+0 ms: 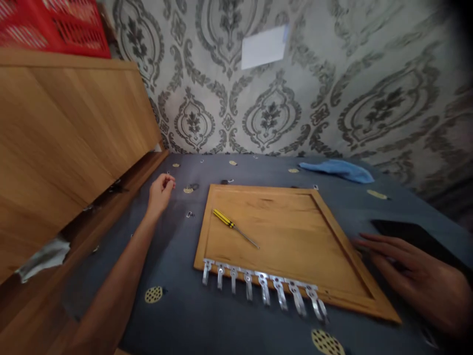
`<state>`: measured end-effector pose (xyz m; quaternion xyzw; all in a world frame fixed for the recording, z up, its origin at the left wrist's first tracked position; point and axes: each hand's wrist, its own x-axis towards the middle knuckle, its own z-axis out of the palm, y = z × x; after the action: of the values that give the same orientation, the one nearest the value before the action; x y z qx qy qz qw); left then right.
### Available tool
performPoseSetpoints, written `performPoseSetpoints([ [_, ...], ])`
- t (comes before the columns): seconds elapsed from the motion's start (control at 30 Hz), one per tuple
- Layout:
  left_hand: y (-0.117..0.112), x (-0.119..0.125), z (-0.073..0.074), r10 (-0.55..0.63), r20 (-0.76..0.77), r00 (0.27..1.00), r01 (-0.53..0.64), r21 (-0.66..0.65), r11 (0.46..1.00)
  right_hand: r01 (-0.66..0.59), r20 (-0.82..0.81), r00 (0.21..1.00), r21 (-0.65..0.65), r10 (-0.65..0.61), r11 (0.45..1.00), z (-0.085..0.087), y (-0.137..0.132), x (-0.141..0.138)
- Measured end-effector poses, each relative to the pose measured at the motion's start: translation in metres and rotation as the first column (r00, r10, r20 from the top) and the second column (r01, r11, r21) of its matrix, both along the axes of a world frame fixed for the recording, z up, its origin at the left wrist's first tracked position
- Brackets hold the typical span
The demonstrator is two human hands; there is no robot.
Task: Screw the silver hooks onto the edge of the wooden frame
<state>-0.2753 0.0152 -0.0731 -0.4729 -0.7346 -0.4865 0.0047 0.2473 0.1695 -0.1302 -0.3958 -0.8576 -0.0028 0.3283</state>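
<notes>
A wooden framed panel point(295, 236) lies flat on a blue-grey cloth. A yellow-and-black screwdriver point(233, 227) rests on its left half. Several metal brackets point(264, 287) stick out in a row from the panel's near edge. My left hand point(160, 193) reaches out far to the left of the panel, fingers pinched together over the cloth; what they hold, if anything, is too small to see. My right hand point(414, 276) lies flat with fingers stretched out, beside the panel's right edge and touching a dark flat object point(417, 236).
Small metal bits point(189, 214) are scattered on the cloth near my left hand. A wooden cabinet point(62, 143) stands at the left with a red crate point(55, 24) on top. A blue rag point(338, 169) lies at the back by the patterned wall.
</notes>
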Motion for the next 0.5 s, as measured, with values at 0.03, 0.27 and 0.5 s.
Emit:
performPoseSetpoints([
  [0.03,0.000,-0.007,-0.007,0.020,0.006,1.000,-0.020,-0.016,1.000,-0.034,-0.018,0.999,0.002,0.034,0.999,0.000,0.005,-0.003],
  [0.27,0.002,-0.006,-0.037,-0.042,-0.073,0.996,0.025,-0.215,0.976,0.013,-0.139,0.989,-0.206,-0.042,0.978,-0.002,0.016,-0.023],
  [0.5,0.010,0.005,-0.042,-0.031,-0.172,0.985,-0.022,-0.300,0.954,0.043,-0.184,0.977,-0.323,-0.107,0.945,-0.009,0.018,-0.015],
])
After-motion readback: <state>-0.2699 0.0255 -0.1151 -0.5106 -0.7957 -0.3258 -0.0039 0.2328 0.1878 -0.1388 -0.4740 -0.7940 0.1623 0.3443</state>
